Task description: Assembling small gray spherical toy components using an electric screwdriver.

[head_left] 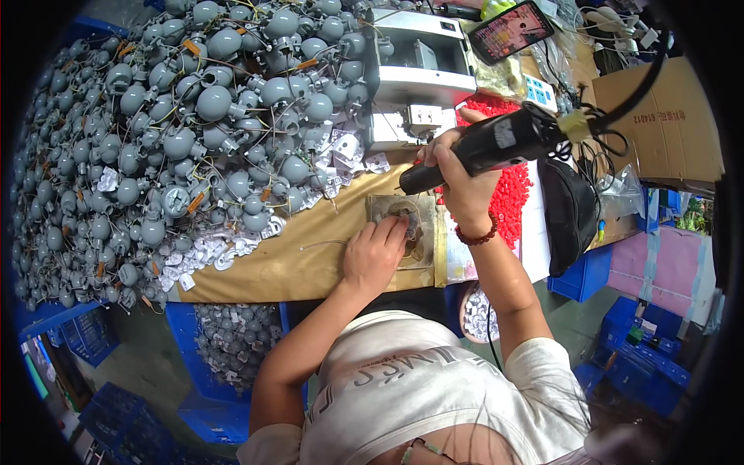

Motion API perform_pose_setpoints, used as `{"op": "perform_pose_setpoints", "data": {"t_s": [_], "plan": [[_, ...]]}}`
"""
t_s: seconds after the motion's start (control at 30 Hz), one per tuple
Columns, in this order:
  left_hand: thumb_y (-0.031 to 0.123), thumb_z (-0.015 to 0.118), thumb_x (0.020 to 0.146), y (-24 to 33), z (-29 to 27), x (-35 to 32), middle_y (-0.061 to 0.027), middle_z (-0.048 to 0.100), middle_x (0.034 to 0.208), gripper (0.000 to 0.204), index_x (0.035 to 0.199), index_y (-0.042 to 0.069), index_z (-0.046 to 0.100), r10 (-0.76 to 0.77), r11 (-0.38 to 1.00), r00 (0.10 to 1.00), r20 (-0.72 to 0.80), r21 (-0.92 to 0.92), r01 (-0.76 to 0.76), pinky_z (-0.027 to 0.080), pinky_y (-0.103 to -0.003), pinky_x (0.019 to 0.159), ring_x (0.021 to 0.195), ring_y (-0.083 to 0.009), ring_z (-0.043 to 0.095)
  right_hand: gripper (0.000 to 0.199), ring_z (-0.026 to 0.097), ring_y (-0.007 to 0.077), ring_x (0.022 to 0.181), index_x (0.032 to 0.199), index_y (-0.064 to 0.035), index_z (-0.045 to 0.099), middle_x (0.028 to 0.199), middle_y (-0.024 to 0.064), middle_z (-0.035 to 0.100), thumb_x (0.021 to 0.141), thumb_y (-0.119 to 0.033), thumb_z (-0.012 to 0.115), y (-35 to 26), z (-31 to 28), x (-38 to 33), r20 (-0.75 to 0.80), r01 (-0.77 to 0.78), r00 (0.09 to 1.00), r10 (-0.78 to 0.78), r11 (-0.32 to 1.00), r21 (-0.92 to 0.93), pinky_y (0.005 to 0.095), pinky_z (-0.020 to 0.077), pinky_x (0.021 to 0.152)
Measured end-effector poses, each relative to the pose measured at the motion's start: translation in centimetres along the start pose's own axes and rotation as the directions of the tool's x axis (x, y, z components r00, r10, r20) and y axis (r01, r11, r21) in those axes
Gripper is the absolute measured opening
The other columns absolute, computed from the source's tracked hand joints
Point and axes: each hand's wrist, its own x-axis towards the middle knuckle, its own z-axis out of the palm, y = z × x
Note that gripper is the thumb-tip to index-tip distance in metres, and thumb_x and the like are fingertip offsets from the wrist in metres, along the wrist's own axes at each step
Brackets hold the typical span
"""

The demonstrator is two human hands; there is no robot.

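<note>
My right hand point(466, 180) is wrapped round a black electric screwdriver point(496, 142), held tilted above the table with its tip pointing left. A dark cable runs from its back end to the upper right. Lower and to the left, the bent fingers of my left hand point(377, 252) press together on a small grey part point(406, 219). That part sits on a worn square fixture plate point(421, 252), and my fingers cover much of it. A thin wire point(324, 244) lies left of my left hand. The screwdriver tip is apart from the grey part.
A large heap of grey round-headed fittings point(213, 103) with wires fills the left. White plastic pieces point(209, 260) lie along its edge. Red small parts point(508, 203) spread behind my right wrist. A phone point(511, 32), a black pouch point(568, 213) and a cardboard box point(659, 120) stand around.
</note>
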Motion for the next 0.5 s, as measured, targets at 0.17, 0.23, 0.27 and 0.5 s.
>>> {"op": "perform_pose_setpoints", "data": {"t_s": [0.17, 0.23, 0.27, 0.5], "plan": [[0.014, 0.075, 0.082, 0.1, 0.1, 0.0, -0.0039, 0.066, 0.107, 0.037, 0.118, 0.012, 0.066, 0.004, 1.0, 1.0, -0.002, 0.004, -0.004, 0.053, -0.038, 0.076, 0.089, -0.0249, 0.065, 0.058, 0.065, 0.0184, 0.076, 0.14, -0.0028, 0.039, 0.084, 0.0064, 0.061, 0.089, 0.014, 0.06, 2.5, 0.4, -0.4, 0.009, -0.044, 0.999, 0.045, 0.998, -0.036, 0.0381, 0.0565, 0.079], [0.014, 0.075, 0.082, 0.1, 0.0, 0.0, -0.0039, 0.066, 0.108, 0.038, 0.118, 0.011, 0.066, 0.003, 1.0, 1.0, -0.002, -0.001, -0.003, 0.053, -0.038, 0.077, 0.09, -0.0252, 0.065, 0.056, 0.065, 0.0185, 0.076, 0.139, -0.0019, 0.04, 0.083, 0.0064, 0.061, 0.089, 0.014, 0.06, 2.8, 0.3, -0.5, 0.001, -0.062, 0.998, 0.062, 0.996, -0.067, 0.0371, 0.0566, 0.079], [0.014, 0.075, 0.081, 0.1, 0.0, 0.0, -0.004, 0.066, 0.108, 0.038, 0.119, 0.011, 0.065, 0.002, 1.0, 1.0, 0.0, -0.002, -0.002, 0.053, -0.038, 0.077, 0.09, -0.0253, 0.065, 0.056, 0.066, 0.0185, 0.076, 0.138, -0.0015, 0.04, 0.082, 0.0064, 0.061, 0.089, 0.014, 0.06, 2.9, 0.2, -0.6, -0.003, -0.071, 0.997, 0.071, 0.994, -0.083, 0.0365, 0.0566, 0.078], [0.012, 0.076, 0.08, 0.0, 0.0, 0.0, -0.0049, 0.066, 0.109, 0.041, 0.119, 0.011, 0.064, 0.001, 1.0, 1.0, 0.009, -0.016, -0.001, 0.054, -0.038, 0.077, 0.091, -0.0262, 0.066, 0.057, 0.066, 0.0174, 0.076, 0.139, 0.0002, 0.04, 0.084, 0.0057, 0.063, 0.088, 0.013, 0.062, 1.3, -0.9, -0.1, -0.053, -0.047, 0.998, 0.044, 0.997, -0.058, 0.0347, 0.0564, 0.077]]}}
